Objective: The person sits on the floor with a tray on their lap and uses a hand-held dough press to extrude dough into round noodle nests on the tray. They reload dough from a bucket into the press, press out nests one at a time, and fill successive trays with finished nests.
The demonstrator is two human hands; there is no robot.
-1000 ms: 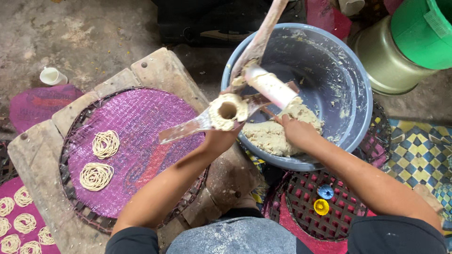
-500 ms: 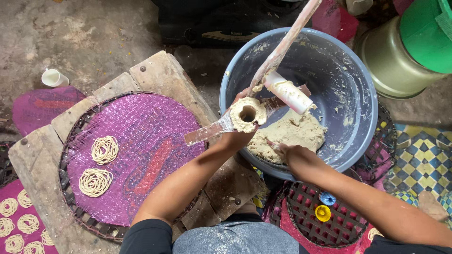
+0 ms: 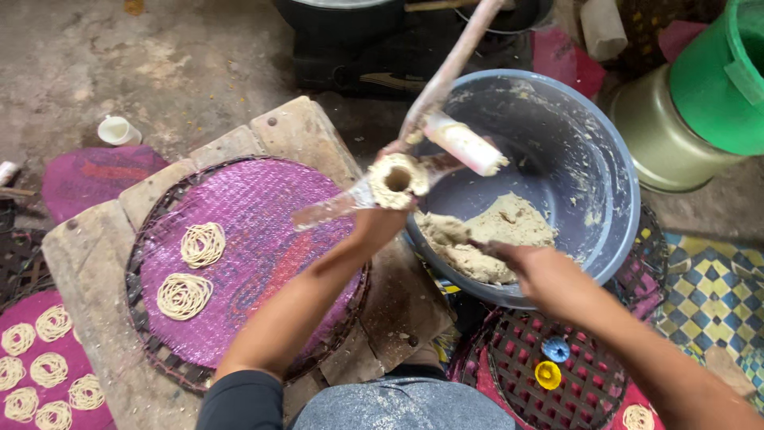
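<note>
The step in hand looks like refilling the press: its open barrel [image 3: 396,180] faces up, gripped from below by the left hand [image 3: 376,227], just over the near-left rim of the bowl [image 3: 617,239]. The right hand [image 3: 541,275] is inside the bowl, fingers closing into the dough [image 3: 489,235]; how much it has hold of cannot be told. The plunger [image 3: 465,143] sits swung aside above the dough. Left of the bowl, two coils [image 3: 191,271] lie on the mat [image 3: 263,231]. A fitting next move would need a lump sized to the barrel mouth.
</note>
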